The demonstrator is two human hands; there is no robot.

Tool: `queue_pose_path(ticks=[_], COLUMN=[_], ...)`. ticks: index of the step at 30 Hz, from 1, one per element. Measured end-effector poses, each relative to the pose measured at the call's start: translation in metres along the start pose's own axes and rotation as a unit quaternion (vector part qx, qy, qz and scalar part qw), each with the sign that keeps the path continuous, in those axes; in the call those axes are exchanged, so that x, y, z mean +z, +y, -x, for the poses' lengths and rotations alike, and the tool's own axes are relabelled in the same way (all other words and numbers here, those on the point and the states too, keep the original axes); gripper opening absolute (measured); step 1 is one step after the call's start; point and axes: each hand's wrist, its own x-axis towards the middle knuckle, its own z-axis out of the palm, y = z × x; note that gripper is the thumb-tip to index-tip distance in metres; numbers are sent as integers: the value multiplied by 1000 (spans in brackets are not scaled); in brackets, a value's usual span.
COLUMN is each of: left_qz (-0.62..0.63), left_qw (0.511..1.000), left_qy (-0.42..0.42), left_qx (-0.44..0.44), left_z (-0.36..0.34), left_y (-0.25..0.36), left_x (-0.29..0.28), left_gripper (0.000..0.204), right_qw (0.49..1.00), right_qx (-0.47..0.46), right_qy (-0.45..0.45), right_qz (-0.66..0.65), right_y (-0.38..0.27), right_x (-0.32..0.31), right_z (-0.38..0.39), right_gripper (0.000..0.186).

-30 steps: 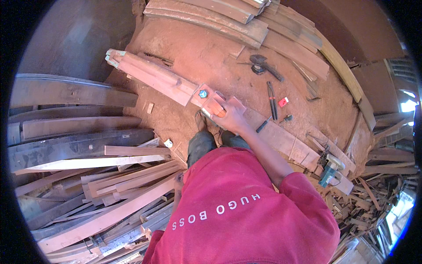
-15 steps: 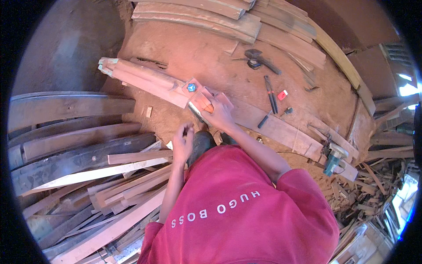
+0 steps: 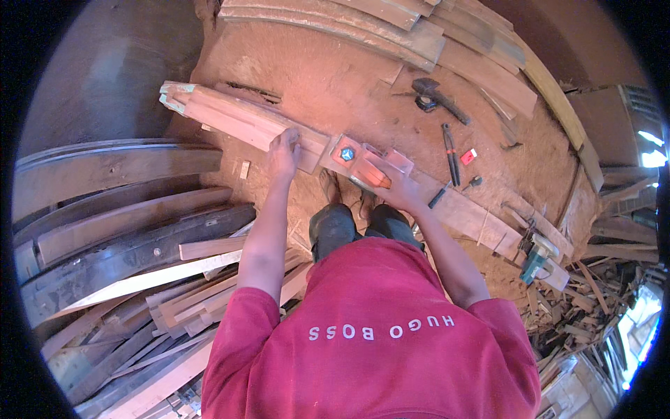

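My right hand (image 3: 399, 190) is closed around the orange handle of what looks like a hand plane (image 3: 370, 166), with a round blue emblem on its front. The plane lies on a long plank (image 3: 457, 209). My left hand (image 3: 283, 155) reaches onto the light board (image 3: 230, 129) left of the plane, its fingers laid over the wood and the thumb apart. Part of the plane's handle is hidden under my right hand.
Beyond the plank lie pliers (image 3: 451, 155), a small red box (image 3: 469, 156) and a dark tool (image 3: 443, 101). A green power tool (image 3: 536, 260) stands at the plank's right end. Stacked timber (image 3: 125, 167) fills the left, and wood scraps (image 3: 586, 300) lie at right.
The plane, held in my right hand, has moved right along the plank. My left hand has gone from near my body forward onto the light board. The view has shifted slightly.
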Motion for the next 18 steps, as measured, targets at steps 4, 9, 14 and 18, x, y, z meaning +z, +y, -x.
queue_pose_path(ticks=[4,9,14,18], left_qz=[-56,-31,142,264], left_qw=[994,992,989,961], left_qy=[-61,-103,-10,2], left_qx=[78,71,35,-81], left_z=[-23,-40,-36,-16], left_y=[-17,-41,-57,-77], left_x=[24,36,21,-4], left_gripper=[34,25,19,22], right_qw=[999,999,1000,1000], right_qx=[20,-25,11,25], right_qy=[-38,-1,-16,-16], right_qz=[23,40,20,4], right_y=[6,30,24,21], right_x=[10,39,41,32], right_z=[-11,-30,-41,-44], right_gripper=[59,55,55,54])
